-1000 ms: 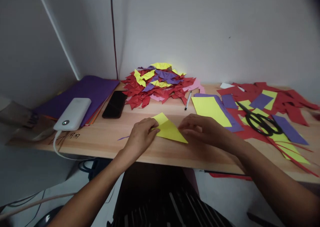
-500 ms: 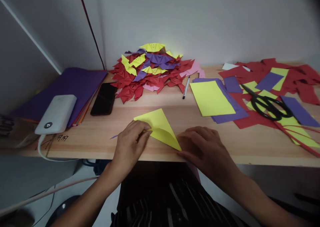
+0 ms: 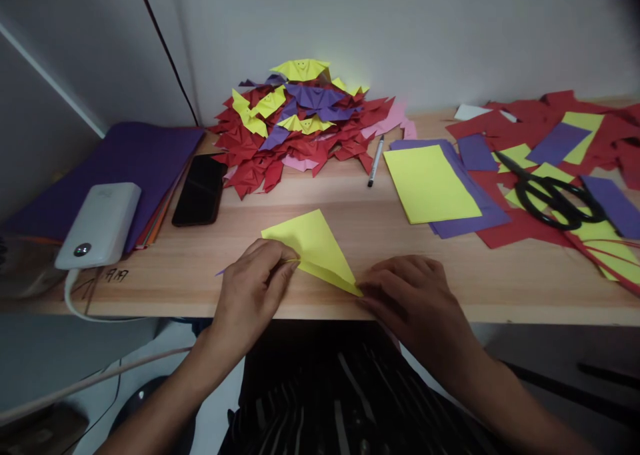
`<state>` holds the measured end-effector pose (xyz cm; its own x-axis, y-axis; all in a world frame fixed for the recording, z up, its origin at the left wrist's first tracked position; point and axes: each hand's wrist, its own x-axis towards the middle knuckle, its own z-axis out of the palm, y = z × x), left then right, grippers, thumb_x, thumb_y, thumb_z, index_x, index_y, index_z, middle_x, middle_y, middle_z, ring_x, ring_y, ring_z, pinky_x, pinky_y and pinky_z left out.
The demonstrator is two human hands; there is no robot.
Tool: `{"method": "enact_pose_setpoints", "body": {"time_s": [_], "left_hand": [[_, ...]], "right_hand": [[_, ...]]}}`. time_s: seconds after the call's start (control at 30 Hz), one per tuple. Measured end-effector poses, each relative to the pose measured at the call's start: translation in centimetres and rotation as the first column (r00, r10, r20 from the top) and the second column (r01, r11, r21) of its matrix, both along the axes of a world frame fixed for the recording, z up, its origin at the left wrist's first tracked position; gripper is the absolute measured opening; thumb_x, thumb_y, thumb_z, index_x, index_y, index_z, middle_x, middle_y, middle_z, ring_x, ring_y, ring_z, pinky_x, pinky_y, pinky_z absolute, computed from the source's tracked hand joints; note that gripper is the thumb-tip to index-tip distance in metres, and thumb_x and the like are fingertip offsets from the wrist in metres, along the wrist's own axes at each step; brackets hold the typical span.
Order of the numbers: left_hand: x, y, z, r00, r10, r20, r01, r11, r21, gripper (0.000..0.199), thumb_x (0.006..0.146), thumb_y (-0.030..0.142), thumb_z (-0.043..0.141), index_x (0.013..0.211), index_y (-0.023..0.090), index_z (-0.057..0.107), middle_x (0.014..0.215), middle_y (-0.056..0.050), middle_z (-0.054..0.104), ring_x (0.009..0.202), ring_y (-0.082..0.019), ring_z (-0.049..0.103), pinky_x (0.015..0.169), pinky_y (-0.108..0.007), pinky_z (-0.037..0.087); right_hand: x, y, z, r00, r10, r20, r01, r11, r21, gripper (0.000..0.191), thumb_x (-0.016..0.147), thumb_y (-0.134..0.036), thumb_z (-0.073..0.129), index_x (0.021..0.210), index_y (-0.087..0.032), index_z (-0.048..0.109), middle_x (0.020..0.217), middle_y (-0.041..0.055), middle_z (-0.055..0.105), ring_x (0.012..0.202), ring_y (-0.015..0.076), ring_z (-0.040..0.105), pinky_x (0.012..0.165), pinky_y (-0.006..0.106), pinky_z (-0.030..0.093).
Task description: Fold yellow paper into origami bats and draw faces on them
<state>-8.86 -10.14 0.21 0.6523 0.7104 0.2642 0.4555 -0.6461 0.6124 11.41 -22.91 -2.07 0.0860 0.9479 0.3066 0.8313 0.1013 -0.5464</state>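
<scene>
A sheet of yellow paper (image 3: 320, 245) lies near the table's front edge, its near side folded up in a narrow flap. My left hand (image 3: 257, 278) pinches its left part between thumb and fingers, covering that corner. At the pointed right corner, my right hand (image 3: 407, 285) grips the paper with thumb and fingertips. Farther back sits a heap of folded paper figures (image 3: 300, 128) in red, purple, yellow and pink, some with small drawn faces.
Yellow sheets (image 3: 433, 185) rest on purple sheets (image 3: 493, 215) to the right. Beyond them, black-handled scissors (image 3: 555, 198) lie on paper scraps (image 3: 525, 128). A pen (image 3: 375, 161), a phone (image 3: 199, 191), purple paper (image 3: 145, 151) and a white power bank (image 3: 100, 225) with a cable are also there.
My right fingers have closed on the paper's right corner, and the near flap looks flatter and narrower. My left hand keeps its pinch. The whole view has shifted slightly.
</scene>
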Motion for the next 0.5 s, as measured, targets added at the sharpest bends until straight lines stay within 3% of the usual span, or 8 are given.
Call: {"method": "enact_pose_setpoints", "body": {"time_s": [0.5], "left_hand": [[0.7, 0.9, 0.5, 0.992, -0.025, -0.124, 0.034, 0.997, 0.073, 0.006, 0.090, 0.020, 0.052, 0.084, 0.019, 0.055, 0.078, 0.000, 0.058, 0.074, -0.015, 0.054, 0.065, -0.027, 0.041]], "right_hand": [[-1.2, 0.2, 0.1, 0.984, -0.097, 0.150, 0.095, 0.995, 0.021, 0.017, 0.091, -0.020, 0.055, 0.074, -0.019, 0.058, 0.072, 0.0023, 0.059, 0.074, 0.0195, 0.049, 0.078, 0.037, 0.033]]}}
